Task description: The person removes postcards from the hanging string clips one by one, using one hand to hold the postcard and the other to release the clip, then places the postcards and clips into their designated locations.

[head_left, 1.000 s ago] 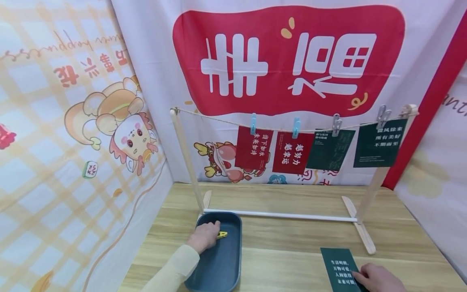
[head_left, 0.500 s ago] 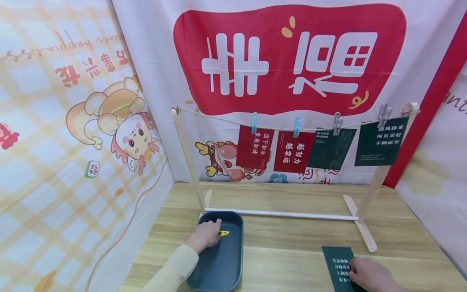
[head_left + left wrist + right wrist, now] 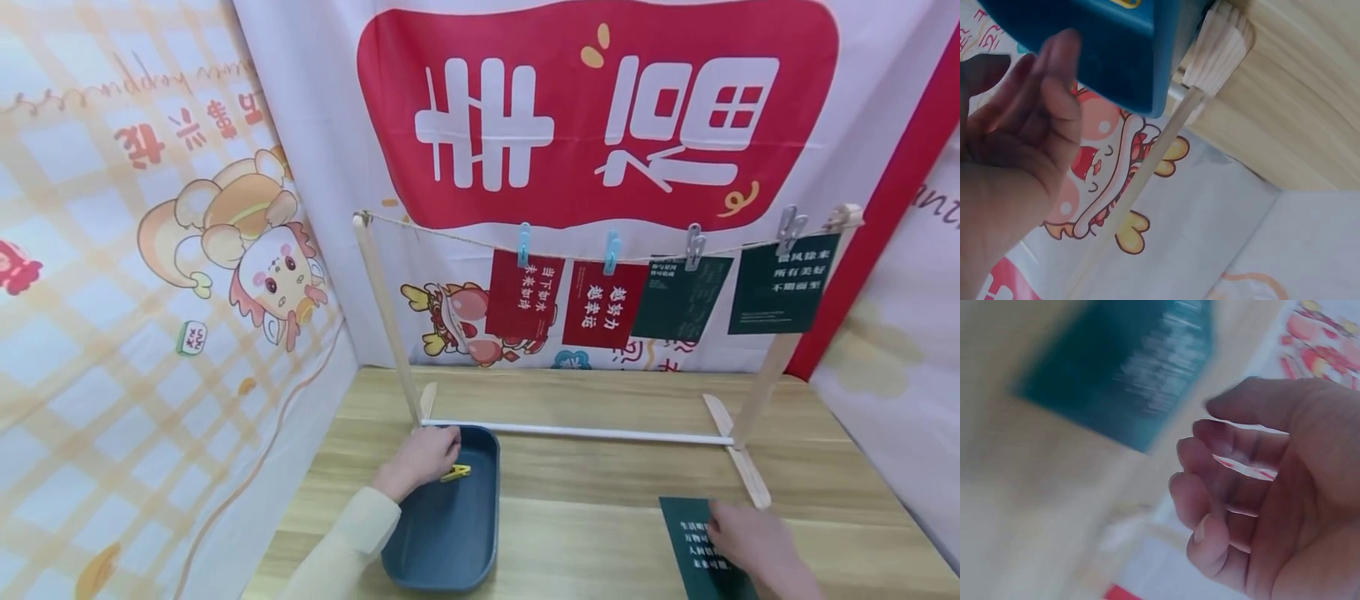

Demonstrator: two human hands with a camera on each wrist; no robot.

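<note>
My left hand hovers over the far left rim of a dark blue tray, fingers loosely bent and nothing visible between them in the left wrist view. A yellow clothespin lies in the tray near this hand. My right hand is over a dark green card with white lettering, lying on the table at the right. In the right wrist view the fingers curve loosely, apart from the blurred card. The hand covers part of the card in the head view.
Behind stands a wooden frame with a string. Blue clothespins hold two red cards; grey clothespins hold two green cards. A white crossbar and wooden feet sit low, just beyond the tray.
My left hand has risen slightly toward the tray's far end, away from the yellow clothespin. The right hand has shifted forward and left over the green card.
</note>
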